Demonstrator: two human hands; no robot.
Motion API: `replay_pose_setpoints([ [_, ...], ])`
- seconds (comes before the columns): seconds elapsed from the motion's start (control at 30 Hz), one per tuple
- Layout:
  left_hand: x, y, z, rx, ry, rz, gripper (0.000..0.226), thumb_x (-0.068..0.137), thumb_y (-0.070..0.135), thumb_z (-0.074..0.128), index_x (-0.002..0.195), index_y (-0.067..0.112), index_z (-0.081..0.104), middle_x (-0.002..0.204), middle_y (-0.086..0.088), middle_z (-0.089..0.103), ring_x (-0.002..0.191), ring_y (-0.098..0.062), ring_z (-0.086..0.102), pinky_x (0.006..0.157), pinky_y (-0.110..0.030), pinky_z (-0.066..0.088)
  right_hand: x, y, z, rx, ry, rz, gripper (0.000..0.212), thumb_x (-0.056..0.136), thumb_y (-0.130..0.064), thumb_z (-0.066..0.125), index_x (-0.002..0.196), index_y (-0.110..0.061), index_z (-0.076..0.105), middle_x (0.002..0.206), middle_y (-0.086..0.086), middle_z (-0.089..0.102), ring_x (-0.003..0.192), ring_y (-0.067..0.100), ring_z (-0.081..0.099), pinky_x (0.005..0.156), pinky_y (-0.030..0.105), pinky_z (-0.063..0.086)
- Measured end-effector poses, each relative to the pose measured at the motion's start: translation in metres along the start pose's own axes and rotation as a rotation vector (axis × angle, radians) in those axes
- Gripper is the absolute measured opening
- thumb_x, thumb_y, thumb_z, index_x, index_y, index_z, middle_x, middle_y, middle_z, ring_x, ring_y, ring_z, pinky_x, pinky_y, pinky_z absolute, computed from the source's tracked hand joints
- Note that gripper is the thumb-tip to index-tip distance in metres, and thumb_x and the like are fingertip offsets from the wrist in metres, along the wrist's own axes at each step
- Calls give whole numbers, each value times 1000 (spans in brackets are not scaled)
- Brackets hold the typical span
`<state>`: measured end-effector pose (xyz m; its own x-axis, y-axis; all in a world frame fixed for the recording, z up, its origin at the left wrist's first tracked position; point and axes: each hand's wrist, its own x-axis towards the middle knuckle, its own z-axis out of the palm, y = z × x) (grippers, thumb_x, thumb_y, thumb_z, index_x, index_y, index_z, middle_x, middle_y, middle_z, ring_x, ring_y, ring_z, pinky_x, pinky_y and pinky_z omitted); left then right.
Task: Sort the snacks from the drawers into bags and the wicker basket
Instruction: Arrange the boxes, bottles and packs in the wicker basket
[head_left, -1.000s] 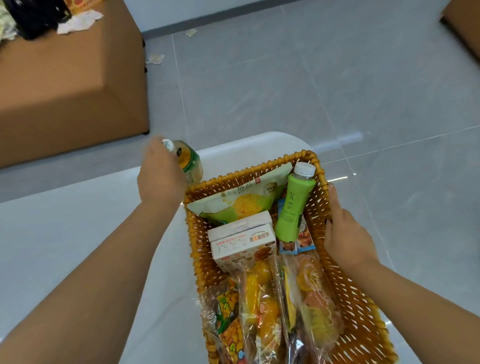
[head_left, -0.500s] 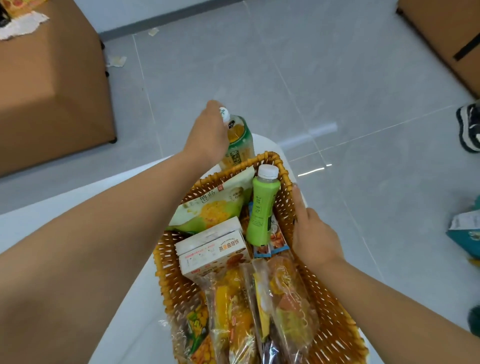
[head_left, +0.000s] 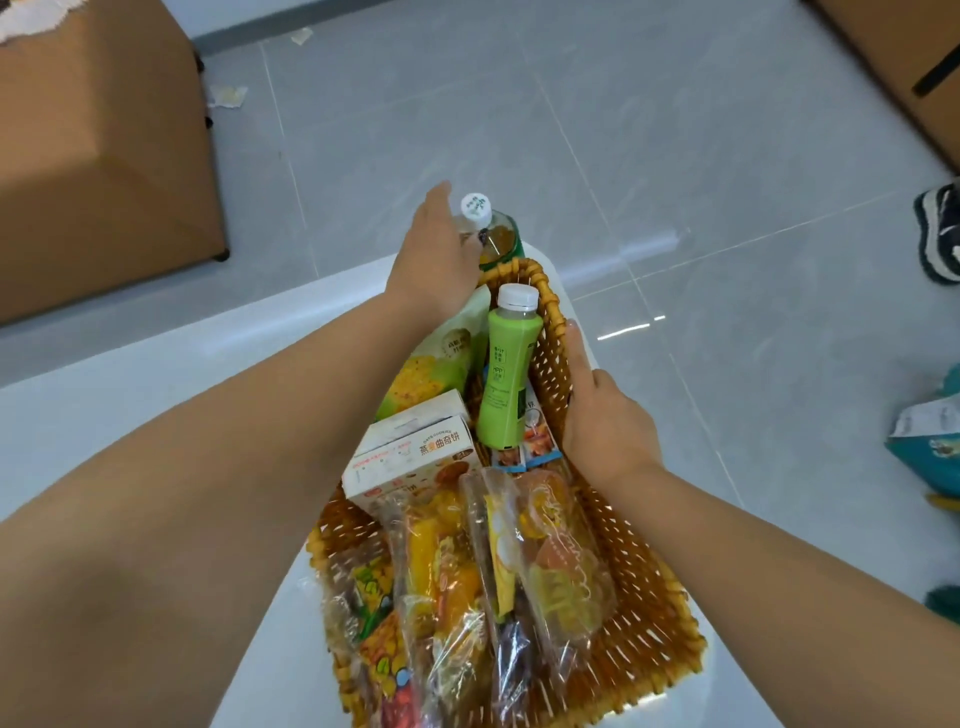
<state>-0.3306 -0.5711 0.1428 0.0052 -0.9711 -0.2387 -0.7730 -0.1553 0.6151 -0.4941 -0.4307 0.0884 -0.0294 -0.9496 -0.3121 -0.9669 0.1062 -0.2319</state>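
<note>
Two bare hands work at a wicker basket (head_left: 618, 566) that sits on a white table (head_left: 104, 415), basket running from centre frame down toward 6 o'clock.

Left hand (head_left: 439, 249): reaches across the basket toward 12 o'clock and grips an orange drink bottle (head_left: 496, 234) by its neck and shoulder. Bottle has a white cap and green label, stands roughly upright just beyond the basket's far rim; whether its base rests on the table cannot be told, the rim hides it.

Right hand (head_left: 602, 415): lies against the basket's right wall at about 3 o'clock of the basket, fingers straight and pointing toward 12, thumb side at the rim. Fingers relaxed, gripping nothing that shows.

Basket contents, far end to near end:
- green bottle (head_left: 506, 379), white cap, leaning against the right wall, cap toward 12 o'clock.
- green corn snack bag (head_left: 441, 358) to the bottle's left, at 9 o'clock of it, partly under the left forearm.
- white cookie box (head_left: 410, 462) at 7 o'clock of the green bottle, tilted.
- small blue-edged packet (head_left: 535, 447) under the green bottle's base.
- clear wrapped snack packs (head_left: 498, 582), several, yellow and orange contents, filling the near half toward 6 o'clock.

Surroundings: grey tiled floor (head_left: 571, 130); cardboard box (head_left: 104, 145) at 10 o'clock; a second brown box (head_left: 893, 62) at 1 o'clock; a dark shoe (head_left: 940, 234) at 3 o'clock at frame edge; a teal bag (head_left: 930, 452) below it.
</note>
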Motion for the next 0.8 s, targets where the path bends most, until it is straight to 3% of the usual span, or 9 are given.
replay_pose_setpoints([
  [0.07,-33,-1,-4,-119,132,-64,56,101,18,49,151,12,25,157,-5,30,144,-19,29,113,-26,23,0,1,2,3,17,-10,89,92,-8,44,150,-30,-21,110,9,53,77,29,59,56,34,38],
  [0.17,-112,-8,-4,-309,342,-152,46,100,15,49,144,18,37,148,1,40,136,-9,37,112,-25,30,-3,0,1,72,2,-14,86,94,-13,44,150,-32,-19,111,10,53,80,28,59,60,37,45],
  [0.23,-177,-16,4,-389,408,-195,43,99,13,50,139,23,41,142,9,43,131,-2,38,110,-21,32,-9,2,0,166,7,-12,82,95,-17,46,153,-29,-11,123,11,49,100,30,55,75,42,50],
  [0.3,-237,-22,12,-423,425,-282,45,98,10,53,136,32,40,140,16,42,129,0,40,99,-6,35,-25,4,-1,257,122,-80,79,93,-17,52,154,-21,2,140,14,38,126,30,40,98,45,44],
  [0.4,-297,-40,36,-365,380,-445,50,96,9,55,129,42,38,133,19,41,124,-3,45,91,-7,38,-70,-2,6,430,255,-261,75,88,-10,59,151,-16,19,145,10,29,134,26,30,110,44,37],
  [0.47,-318,-47,52,-380,337,-570,50,95,10,55,133,38,37,131,15,45,126,-10,49,100,-23,41,-111,-10,17,432,176,-337,78,86,-17,63,150,-19,19,147,9,25,136,24,28,110,42,36],
  [0.53,-324,-47,62,-337,281,-639,52,96,14,55,141,29,35,136,9,47,129,-14,49,106,-32,42,-141,-21,27,423,-21,-301,87,86,-36,63,152,-35,5,155,8,9,145,25,12,117,43,25],
  [0.63,-318,-40,66,-257,235,-688,57,98,17,51,150,22,27,145,6,45,131,-15,47,105,-28,37,-161,-33,38,411,-265,-74,94,86,-59,54,137,-58,-25,156,-4,-22,146,23,-17,119,41,8],
  [0.8,-318,-36,73,-227,200,-696,54,99,12,49,148,21,30,143,2,47,128,-17,49,100,-26,40,-155,-34,37,366,-326,-77,91,88,-53,54,139,-56,-22,157,-4,-23,146,24,-17,118,43,9],
])
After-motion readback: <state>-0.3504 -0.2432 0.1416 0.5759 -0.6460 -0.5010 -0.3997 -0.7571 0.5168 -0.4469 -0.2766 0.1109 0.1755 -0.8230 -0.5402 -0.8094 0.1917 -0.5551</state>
